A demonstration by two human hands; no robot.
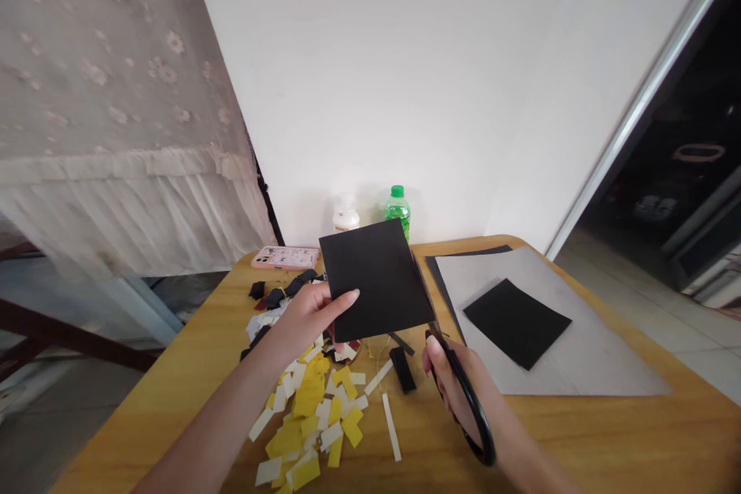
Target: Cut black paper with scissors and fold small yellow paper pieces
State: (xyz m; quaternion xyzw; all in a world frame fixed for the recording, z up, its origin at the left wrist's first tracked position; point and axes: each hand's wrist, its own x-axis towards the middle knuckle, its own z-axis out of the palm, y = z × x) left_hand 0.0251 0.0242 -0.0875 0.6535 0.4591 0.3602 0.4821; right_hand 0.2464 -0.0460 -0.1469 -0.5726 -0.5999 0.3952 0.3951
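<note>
A black sheet of paper [376,278] is held up over the table in my left hand [318,310], the thumb flat on its near face. My right hand [463,378] is closed round the black handles of a pair of scissors [483,432]. The blades are at the sheet's right edge, partly hidden behind it. Below the sheet lie many small yellow paper pieces [312,386] and white paper pieces [332,436]. A narrow black strip [403,370] lies just left of the scissors.
On the right, a black paper piece [517,324] rests on a large grey sheet [590,359]. A green-capped bottle [397,204] and a white bottle [346,214] stand by the wall. A pink phone [285,257] lies at the table's back left, near dark scraps [301,280].
</note>
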